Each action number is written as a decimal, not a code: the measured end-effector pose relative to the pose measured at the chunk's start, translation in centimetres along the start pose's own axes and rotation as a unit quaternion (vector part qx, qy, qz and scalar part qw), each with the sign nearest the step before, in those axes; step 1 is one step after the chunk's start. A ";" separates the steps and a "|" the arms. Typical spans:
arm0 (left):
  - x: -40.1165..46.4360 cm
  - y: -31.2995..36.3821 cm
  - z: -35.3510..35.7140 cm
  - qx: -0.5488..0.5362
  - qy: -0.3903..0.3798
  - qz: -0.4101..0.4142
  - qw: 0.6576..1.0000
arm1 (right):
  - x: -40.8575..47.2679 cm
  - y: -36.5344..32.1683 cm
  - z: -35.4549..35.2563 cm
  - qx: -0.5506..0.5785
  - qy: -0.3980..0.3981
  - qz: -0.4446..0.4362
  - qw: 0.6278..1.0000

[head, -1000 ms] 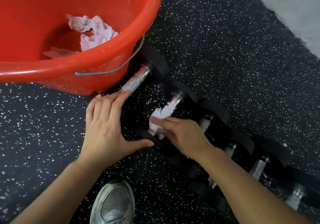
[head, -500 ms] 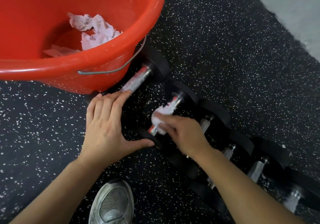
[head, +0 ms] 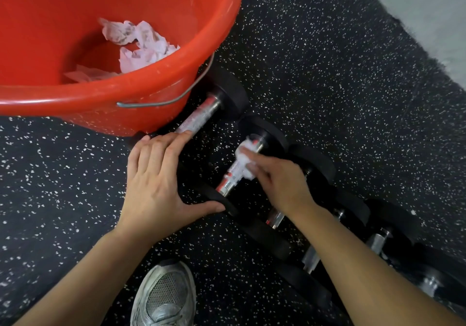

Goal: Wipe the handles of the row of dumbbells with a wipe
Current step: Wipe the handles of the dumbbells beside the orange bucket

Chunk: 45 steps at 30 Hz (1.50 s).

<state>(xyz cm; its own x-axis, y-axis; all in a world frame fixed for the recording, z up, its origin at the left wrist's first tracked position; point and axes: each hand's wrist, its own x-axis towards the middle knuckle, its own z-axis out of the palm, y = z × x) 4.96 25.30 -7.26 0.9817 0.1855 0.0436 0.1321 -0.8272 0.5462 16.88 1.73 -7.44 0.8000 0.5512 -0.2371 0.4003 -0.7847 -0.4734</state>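
Observation:
A row of several black dumbbells with chrome handles lies on the speckled floor, running from the bucket toward the lower right. My right hand (head: 280, 182) presses a crumpled white wipe (head: 245, 158) onto the far part of the second dumbbell's handle (head: 230, 179). My left hand (head: 156, 184) lies flat, fingers together, over the near end of the first dumbbell, whose handle (head: 199, 116) shows beyond my fingertips. Its thumb reaches toward the second dumbbell's near weight (head: 218, 197). My right forearm hides parts of the third and fourth dumbbells.
A big red bucket (head: 176, 78) with a wire bail stands at the upper left, touching the first dumbbell; crumpled used wipes (head: 138, 43) lie inside. My grey sneaker (head: 164, 298) is at the bottom. A pale floor strip (head: 433, 5) borders the mat at the upper right.
My right hand has slid the wipe along the second dumbbell's handle from its near end toward its far end. My left hand has stayed in place.

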 end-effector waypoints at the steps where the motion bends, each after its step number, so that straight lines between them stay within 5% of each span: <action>1: 0.0 -0.1 0.0 -0.001 0.002 0.001 1.000 | 0.2 0.2 0.0 -0.003 0.021 0.033 0.999; 4: -0.1 -0.2 0.1 0.000 0.010 0.008 1.000 | -0.5 -0.3 0.7 0.025 0.021 0.043 0.999; 8: 0.0 -0.6 0.1 0.000 0.023 0.013 1.000 | -2.3 -2.0 1.6 0.068 -0.090 -0.045 0.993; 17: -0.3 -2.1 -0.2 -0.016 0.048 -0.001 0.999 | 0.0 -0.6 0.5 0.030 0.046 0.084 0.995; 22: -0.3 -2.5 -0.2 -0.023 0.062 0.002 0.998 | -2.2 -2.0 1.5 0.114 -0.106 -0.012 0.988; 28: -0.5 -3.2 -0.1 -0.034 0.078 -0.015 0.996 | 0.2 -2.3 0.6 0.065 0.052 0.079 0.993; 36: -0.6 -4.3 -0.1 -0.046 0.091 -0.036 0.994 | 7.6 -7.7 1.5 0.076 0.110 0.040 0.990; 40: -0.6 -4.6 0.0 -0.038 0.098 -0.037 0.994 | 9.2 -8.1 2.4 0.015 0.048 0.049 0.998; 45: -0.6 -4.7 0.2 -0.047 0.105 -0.037 0.993 | 7.0 -9.9 4.1 0.025 -0.088 -0.071 0.993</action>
<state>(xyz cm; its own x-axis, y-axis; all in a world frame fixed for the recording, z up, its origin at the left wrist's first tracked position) 3.79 28.97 -10.00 0.9183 0.3583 0.1683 0.1799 -0.7564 0.6289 16.72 14.53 -7.94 0.6443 0.7002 -0.3074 0.4774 -0.6823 -0.5537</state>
